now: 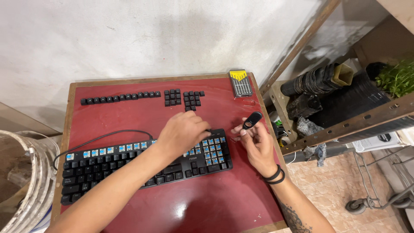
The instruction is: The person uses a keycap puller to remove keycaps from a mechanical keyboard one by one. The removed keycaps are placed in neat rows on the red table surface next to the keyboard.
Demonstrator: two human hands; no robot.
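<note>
Keyboard (146,166): one, black, mid-desk (207,207), many blue switches bared.
Left hand (183,133): curled down on its keys.
Right hand (258,144): gripping one black keycap puller (252,120).
Loose keycaps (142,97): three groups, rear.

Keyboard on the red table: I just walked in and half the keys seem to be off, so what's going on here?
A person is working on a black keyboard. Their left hand rests on its upper right part, where blue switches sit bare. Their right hand holds a small black keycap puller beside the keyboard. Removed keycaps lie in rows at the table's far edge, near a small screwdriver set.
</note>
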